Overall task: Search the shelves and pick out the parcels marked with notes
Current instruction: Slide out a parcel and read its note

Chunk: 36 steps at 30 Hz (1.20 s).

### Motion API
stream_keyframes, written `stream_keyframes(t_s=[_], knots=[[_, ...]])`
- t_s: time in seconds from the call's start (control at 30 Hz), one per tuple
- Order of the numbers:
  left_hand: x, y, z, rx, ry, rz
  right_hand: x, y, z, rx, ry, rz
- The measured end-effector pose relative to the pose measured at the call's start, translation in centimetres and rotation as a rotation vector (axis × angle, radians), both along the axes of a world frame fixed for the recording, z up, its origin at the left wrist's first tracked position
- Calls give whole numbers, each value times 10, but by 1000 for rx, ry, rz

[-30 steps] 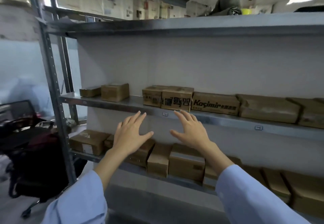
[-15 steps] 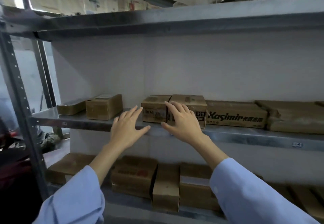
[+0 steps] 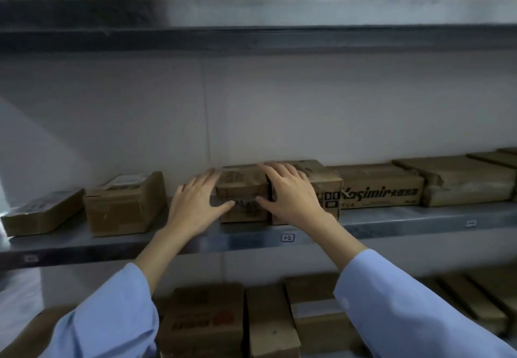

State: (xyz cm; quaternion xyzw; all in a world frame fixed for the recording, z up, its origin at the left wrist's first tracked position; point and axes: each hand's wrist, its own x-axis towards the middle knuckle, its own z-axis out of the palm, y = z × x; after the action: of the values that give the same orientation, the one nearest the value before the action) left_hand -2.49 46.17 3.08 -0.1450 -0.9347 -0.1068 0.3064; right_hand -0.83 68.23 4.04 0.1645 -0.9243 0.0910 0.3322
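Note:
Brown cardboard parcels stand in a row on the middle metal shelf (image 3: 391,222). A small parcel (image 3: 242,185) sits at the centre, flanked by my hands. My left hand (image 3: 195,206) lies against its left side, thumb across the front. My right hand (image 3: 291,196) rests over the seam between it and the printed parcel (image 3: 326,189) to its right, fingers spread over the top. The small parcel still rests on the shelf. I see no note on any parcel.
Further right lie a "Kosimir" box (image 3: 383,187) and longer parcels (image 3: 461,180). To the left sit a labelled box (image 3: 123,206) and a flat parcel (image 3: 42,213). The lower shelf holds more boxes (image 3: 201,321). The upper shelf (image 3: 251,21) hangs overhead.
I have stepped closer to the shelf. Both hands rose from in front of the shelf edge and reached onto the two centre parcels.

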Motion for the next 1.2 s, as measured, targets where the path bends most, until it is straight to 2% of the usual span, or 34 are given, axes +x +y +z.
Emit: stream_keyframes(t_s=[0.1, 0.3, 0.43, 0.87, 1.2], knots=[[-11, -1, -4, 54, -30, -74, -5, -2, 3, 41, -44, -21], [-15, -1, -24, 314, -39, -236, -10, -6, 2, 96, -96, -49], [-19, -4, -26, 391, -54, -290, -13, -9, 5, 101, -132, -50], [-12, -14, -28, 485, -72, -342, -10, -13, 5, 121, -159, -34], [1, -19, -21, 586, -38, -348, -5, -25, 6, 8, -77, 37]])
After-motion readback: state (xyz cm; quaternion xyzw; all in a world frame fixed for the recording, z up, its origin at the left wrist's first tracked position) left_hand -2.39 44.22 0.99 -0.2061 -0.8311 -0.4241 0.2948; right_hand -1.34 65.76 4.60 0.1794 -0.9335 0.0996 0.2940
